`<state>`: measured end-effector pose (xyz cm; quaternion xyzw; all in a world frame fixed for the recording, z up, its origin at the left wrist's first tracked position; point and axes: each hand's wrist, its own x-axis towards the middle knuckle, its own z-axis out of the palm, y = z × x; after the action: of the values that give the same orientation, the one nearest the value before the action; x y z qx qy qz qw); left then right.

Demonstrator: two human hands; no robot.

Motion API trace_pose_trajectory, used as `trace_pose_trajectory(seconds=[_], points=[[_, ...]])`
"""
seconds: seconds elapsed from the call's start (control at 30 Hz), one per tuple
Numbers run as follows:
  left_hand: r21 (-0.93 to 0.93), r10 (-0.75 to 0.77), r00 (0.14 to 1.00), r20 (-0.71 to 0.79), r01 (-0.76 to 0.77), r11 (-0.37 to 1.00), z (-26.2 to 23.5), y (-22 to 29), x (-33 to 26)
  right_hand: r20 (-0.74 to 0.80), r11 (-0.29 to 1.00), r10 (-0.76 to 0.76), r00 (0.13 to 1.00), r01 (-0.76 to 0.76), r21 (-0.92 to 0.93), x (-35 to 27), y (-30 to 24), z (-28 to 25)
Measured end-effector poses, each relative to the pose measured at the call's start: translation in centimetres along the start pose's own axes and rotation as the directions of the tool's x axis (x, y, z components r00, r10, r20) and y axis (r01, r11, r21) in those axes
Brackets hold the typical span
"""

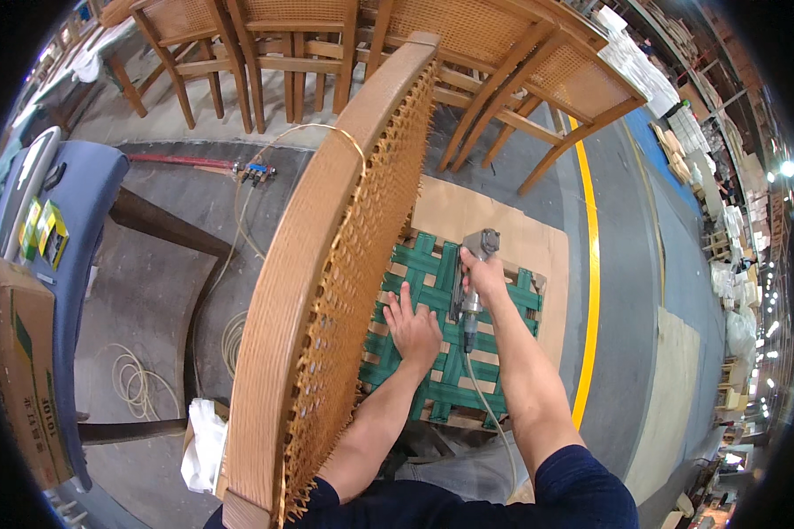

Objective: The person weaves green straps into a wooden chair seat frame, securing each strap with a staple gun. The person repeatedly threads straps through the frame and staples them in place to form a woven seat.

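Observation:
My right hand [483, 273] is wrapped round the handle of a grey air-powered staple gun [482, 240], with a thin pale hose [488, 398] running from its lower end toward me. The gun stands over a woven seat of green webbing straps [419, 263]. To its left, my left hand [415, 335] lies on the webbing with fingers spread, holding nothing. Beside my left forearm rises a wooden frame [269, 353] with woven cane [366, 247] along it, its loose cane ends sticking out. The gun's nose is hard to make out.
Several wooden chairs with cane panels [432, 31] stand at the far side. At left are a blue padded surface [97, 176], a cardboard box [18, 379] and a coiled hose [137, 383]. A yellow floor line [593, 264] runs along the right.

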<state>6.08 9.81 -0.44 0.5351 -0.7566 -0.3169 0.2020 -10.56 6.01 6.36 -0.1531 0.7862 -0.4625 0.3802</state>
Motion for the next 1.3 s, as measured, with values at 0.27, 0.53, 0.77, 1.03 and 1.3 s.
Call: trace_pose_trajectory(seconds=[0.27,0.53,0.77,1.03,1.3], points=[[-0.303,-0.038,0.982,-0.187,-0.021,0.953,-1.5,-0.9,-0.2,0.052,0.978,-0.045,0.998,0.033,0.208,-6.6,-0.4,-6.5],[0.041,-0.227,0.152,0.962,0.741,0.671,-4.9,-3.8,-11.0,-0.457,0.976,0.104,0.883,-0.002,0.22,-27.6,8.9,-31.0],[-0.055,-0.535,0.161,0.829,0.976,0.209,-2.9,-5.6,-14.8,-0.584,0.796,0.513,0.63,-0.094,0.598,-42.5,26.1,-36.6],[-0.293,-0.48,0.337,0.81,0.941,0.167,-0.8,-7.0,-15.2,-0.405,0.518,0.568,0.717,0.071,0.852,-45.2,35.1,-32.2],[-0.472,-0.419,0.55,0.723,0.835,0.281,0.2,-7.4,-15.0,-0.402,0.739,0.196,0.895,0.135,0.66,-38.7,25.1,-31.7]])
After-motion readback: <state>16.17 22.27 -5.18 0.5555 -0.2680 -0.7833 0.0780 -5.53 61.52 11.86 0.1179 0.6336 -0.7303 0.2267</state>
